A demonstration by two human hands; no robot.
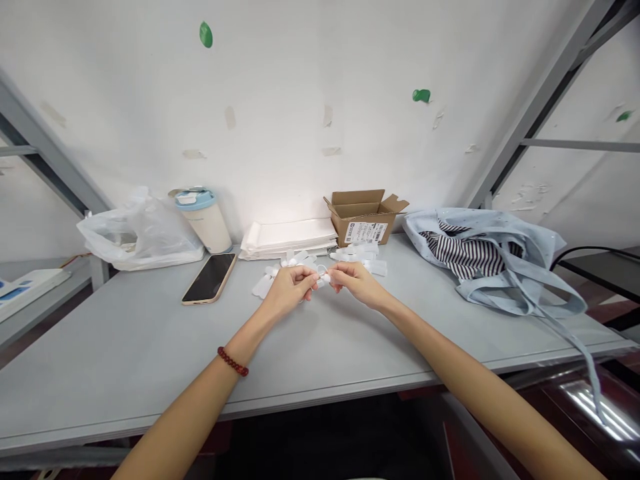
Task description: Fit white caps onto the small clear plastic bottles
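Observation:
My left hand [290, 289] and my right hand [359, 281] meet above the middle of the table, thumbs and fingers pinched. Between the fingertips is a small white piece with a thin pale loop [323, 270]; both hands grip it, and its exact kind is too small to make out. Several translucent white plastic pieces lie just behind the hands, one group of pieces [262, 287] at the left and another group of pieces [357, 251] at the right. My hands partly hide the pieces nearest to them.
Along the wall stand a plastic bag [145, 233], a blue-lidded cup [205, 220], stacked white envelopes [290, 235] and an open cardboard box [365, 220]. A phone [210, 279] lies left on the grey table [150, 373]. A light-blue cloth bag [490, 253] lies right, its strap hanging over the front edge.

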